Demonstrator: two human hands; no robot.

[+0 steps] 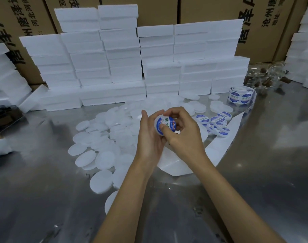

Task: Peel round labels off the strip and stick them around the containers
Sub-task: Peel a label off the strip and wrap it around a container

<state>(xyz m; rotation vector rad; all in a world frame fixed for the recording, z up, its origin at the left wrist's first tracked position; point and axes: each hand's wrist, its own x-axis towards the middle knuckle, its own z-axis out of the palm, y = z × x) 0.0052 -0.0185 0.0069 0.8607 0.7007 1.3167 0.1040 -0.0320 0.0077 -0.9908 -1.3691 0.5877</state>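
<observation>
Both hands are working on one small white container, held up over the metal table, above the near edge of the heap of blank containers. The left hand is cupping it from behind and below, fingers wrapping its rim so the flat face is turning toward the person. The right hand is curling over the top edge while its thumb is pressing on the round blue-and-white label, likely smoothing it so it is bonding flat. Just right of the heap, the finished containers are lying in a small cluster, kept apart from the blanks. The label strip is sitting coiled beyond that cluster, its emptied backing paper trailing back toward the person, within easy reach for the next peel. White foam boxes are stacked behind the heap.
</observation>
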